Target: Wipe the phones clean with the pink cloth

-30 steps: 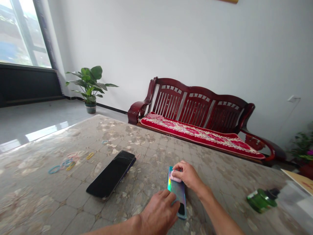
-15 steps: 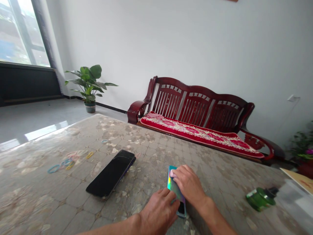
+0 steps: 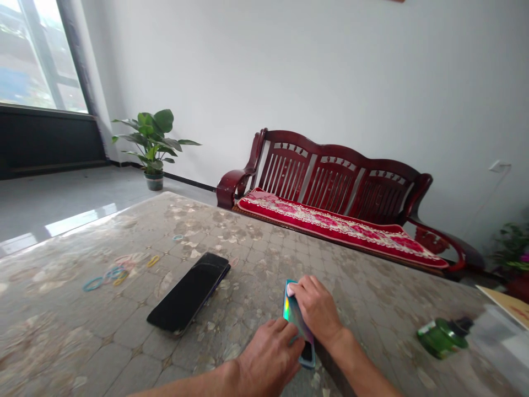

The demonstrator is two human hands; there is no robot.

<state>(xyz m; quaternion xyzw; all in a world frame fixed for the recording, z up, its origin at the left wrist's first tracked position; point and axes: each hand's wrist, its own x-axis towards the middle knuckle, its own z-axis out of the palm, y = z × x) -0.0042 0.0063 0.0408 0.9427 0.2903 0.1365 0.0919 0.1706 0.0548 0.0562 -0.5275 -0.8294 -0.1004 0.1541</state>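
An iridescent blue-green phone (image 3: 294,318) lies face down on the patterned table (image 3: 103,325). My left hand (image 3: 270,358) rests on its near left edge with fingers curled, pinning it down. My right hand (image 3: 316,310) lies over the phone's far half, fingers pressed together on a small pink cloth pad (image 3: 291,289) of which only a corner shows at the fingertips. A second, black phone (image 3: 189,292) lies screen up to the left, apart from both hands.
Several coloured rubber bands (image 3: 111,274) are scattered at the table's left. A green bottle (image 3: 443,334) lies on its side at the right, near a clear plastic sheet. Beyond the table stand a red wooden bench (image 3: 330,207) and a potted plant (image 3: 152,144).
My right hand slid the pink pad along the phone's back toward me and now covers more of the phone; the pad is mostly hidden. My left hand stayed in place.
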